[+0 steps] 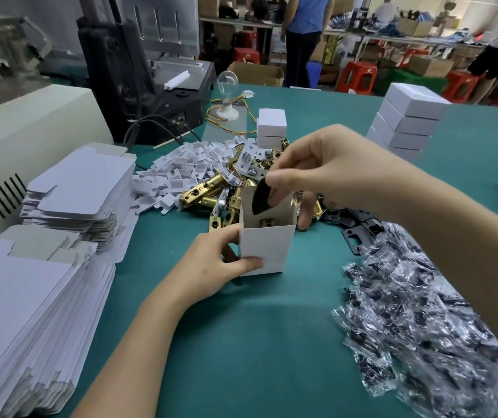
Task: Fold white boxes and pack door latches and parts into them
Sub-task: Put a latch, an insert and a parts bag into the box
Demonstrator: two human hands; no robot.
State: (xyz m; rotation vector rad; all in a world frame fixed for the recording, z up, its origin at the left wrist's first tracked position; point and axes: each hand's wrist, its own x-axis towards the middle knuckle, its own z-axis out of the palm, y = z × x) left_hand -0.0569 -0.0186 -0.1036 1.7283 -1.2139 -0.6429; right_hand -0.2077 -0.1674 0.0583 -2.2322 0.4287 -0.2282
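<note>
My left hand (219, 265) is gripping the upright, open-topped white cardboard box (267, 247) on the green tabletop (241, 342), while my right hand (323, 171) is pinching a flat black part (260, 201) in its mouth.

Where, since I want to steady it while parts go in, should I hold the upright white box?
Hold the white box by its lower walls, coming from the near left, as the left hand does. It stands upright, top open, and the right hand holds a black plate in that opening.
</note>
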